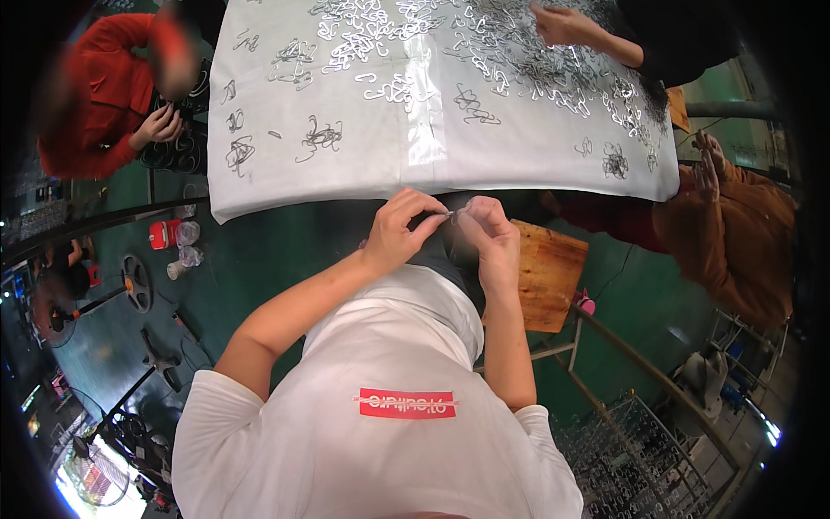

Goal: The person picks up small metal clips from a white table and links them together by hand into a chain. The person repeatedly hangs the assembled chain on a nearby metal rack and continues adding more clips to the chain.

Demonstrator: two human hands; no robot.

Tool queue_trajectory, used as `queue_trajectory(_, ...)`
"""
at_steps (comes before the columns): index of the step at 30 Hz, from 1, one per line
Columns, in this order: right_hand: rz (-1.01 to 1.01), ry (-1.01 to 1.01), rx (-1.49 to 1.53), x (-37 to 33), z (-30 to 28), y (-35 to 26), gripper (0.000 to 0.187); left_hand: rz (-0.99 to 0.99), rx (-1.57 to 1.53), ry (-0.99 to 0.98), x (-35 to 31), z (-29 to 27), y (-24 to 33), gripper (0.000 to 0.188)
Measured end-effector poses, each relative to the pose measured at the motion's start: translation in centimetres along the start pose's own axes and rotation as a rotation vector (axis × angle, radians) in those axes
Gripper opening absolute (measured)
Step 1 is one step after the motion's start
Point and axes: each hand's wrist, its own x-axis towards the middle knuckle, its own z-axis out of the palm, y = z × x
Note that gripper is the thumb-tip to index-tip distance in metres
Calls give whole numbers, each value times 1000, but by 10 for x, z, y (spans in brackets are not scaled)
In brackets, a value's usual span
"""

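Note:
Just off the near edge of the table, my left hand and my right hand meet in front of my body. Between their pinched fingertips is a small metal hook, mostly covered by the fingers, so its exact shape is hard to make out. Both hands are closed on it, thumb against forefinger. Beyond them, bent metal hooks are strewn over the white-covered table, densest toward the far middle and right. A smaller cluster of hooks lies nearer, on the left.
A co-worker in red sits at the left. Another person's hand reaches over the table's far right; a person in brown is at the right. A wooden stool stands beside my right arm. Wire racks occupy the lower right.

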Motion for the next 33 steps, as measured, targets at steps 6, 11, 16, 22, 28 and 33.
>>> queue_trajectory(6,-121,35,17,8,3,12,6,7,-20,27,5,5,-2,14)
queue_trajectory(11,-161,43,27,11,5,10,8,42,-30,-4,10,1,-8,15)
queue_trajectory(16,-227,-38,-147,16,-5,11,10,131,284,81,65,-15,-73,15)
queue_trajectory(22,-233,-43,-203,18,-9,15,10,82,704,-34,151,7,-166,34)
queue_trajectory(28,-206,-95,-267,15,-9,14,10,278,1071,-200,165,5,-175,20)
queue_trajectory(33,-269,-49,-252,12,-9,25,10,-19,521,-55,150,0,-122,14)
